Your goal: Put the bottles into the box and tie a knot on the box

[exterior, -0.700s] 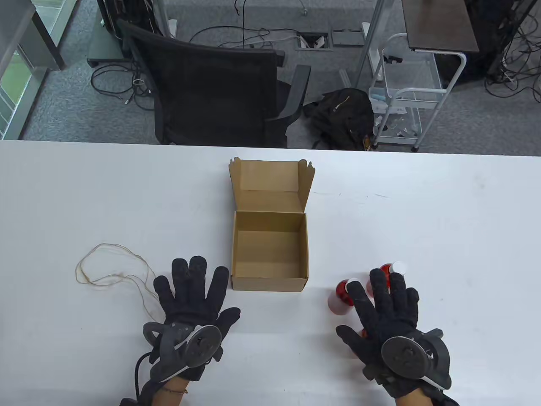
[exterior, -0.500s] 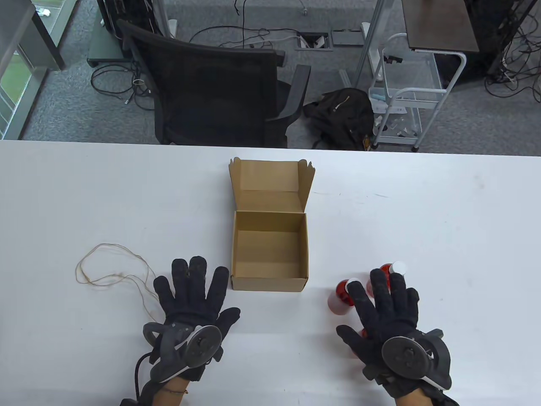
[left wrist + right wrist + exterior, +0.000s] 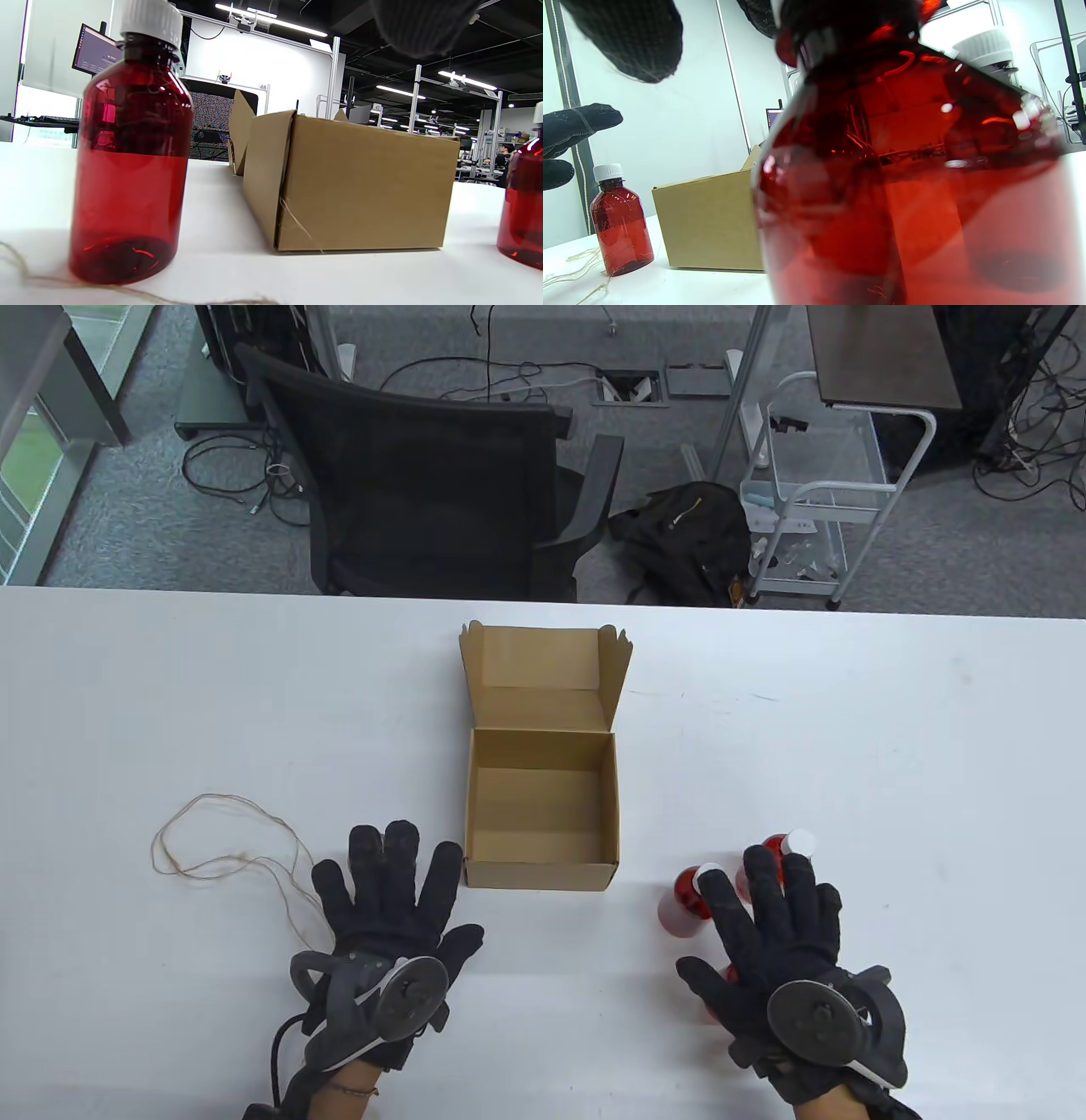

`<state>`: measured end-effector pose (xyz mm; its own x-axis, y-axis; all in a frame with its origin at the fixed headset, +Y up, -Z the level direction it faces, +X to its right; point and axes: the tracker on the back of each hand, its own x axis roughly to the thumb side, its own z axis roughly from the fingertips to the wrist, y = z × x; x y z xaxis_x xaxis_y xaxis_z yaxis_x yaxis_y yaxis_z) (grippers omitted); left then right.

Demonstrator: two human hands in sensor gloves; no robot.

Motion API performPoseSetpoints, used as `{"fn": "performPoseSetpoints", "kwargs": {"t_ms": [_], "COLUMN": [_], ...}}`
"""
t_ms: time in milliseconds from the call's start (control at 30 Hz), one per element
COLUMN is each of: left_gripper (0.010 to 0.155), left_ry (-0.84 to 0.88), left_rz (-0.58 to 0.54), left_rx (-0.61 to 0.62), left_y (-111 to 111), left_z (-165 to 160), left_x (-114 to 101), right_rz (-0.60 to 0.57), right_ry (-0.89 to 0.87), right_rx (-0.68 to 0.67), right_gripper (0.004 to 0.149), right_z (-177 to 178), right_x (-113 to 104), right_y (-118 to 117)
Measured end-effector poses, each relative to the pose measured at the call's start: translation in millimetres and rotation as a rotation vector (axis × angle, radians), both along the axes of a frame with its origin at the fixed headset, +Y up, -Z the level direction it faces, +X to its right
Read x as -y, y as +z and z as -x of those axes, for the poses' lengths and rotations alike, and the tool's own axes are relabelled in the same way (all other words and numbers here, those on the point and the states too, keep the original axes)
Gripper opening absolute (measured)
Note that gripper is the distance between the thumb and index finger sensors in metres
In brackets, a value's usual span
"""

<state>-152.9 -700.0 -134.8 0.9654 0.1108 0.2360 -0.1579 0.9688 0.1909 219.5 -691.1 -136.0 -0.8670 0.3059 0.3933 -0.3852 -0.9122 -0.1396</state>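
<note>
both hands (image 3: 386,899) (image 3: 768,920) flat, fingers spread, gripping nothing; red bottles (image 3: 687,899) stand clustered under the right one, beside the empty cardboard box (image 3: 540,875), so a careless grab could topple them

This was an open-plan office or lab floor. Beyond the white table (image 3: 170,687) lay grey carpet with a black mesh office chair (image 3: 424,475), loose cables (image 3: 237,466), a floor socket box (image 3: 628,387), a backpack (image 3: 687,543) and a white wheeled cart (image 3: 814,509). The left wrist view showed a monitor (image 3: 94,51), long ceiling strip lights (image 3: 271,20), metal frame posts (image 3: 333,76) and more workstations where a person (image 3: 505,159) sat in the distance.
</note>
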Motion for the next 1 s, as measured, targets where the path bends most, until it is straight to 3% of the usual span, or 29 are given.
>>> {"fn": "performPoseSetpoints", "kwargs": {"t_ms": [400,633,800,1000], "left_gripper": [0.098,0.099,0.100,0.101], "left_ry": [-0.013,-0.047,-0.082,-0.087], "left_rz": [0.015,-0.015,0.140,0.328], "left_rx": [0.012,0.093,0.109,0.035], "left_y": [-0.3,-3.6,-30.6,-64.9], "left_z": [-4.7,-42.1,-75.1,-92.2], "left_x": [2.5,-10.7,-1.3,22.5], "right_rz": [-0.009,-0.020,-0.005,-0.015], "right_ry": [0.010,0.014,-0.004,-0.011], "right_rx": [0.005,0.006,-0.002,-0.017], "right_gripper": [0.083,0.082,0.082,0.082], "right_z": [-0.4,-0.9,-0.9,0.0], "right_x": [-1.2,-3.5,-2.1,-3.1], "right_y": [1.2,2.1,1.0,2.2]}}
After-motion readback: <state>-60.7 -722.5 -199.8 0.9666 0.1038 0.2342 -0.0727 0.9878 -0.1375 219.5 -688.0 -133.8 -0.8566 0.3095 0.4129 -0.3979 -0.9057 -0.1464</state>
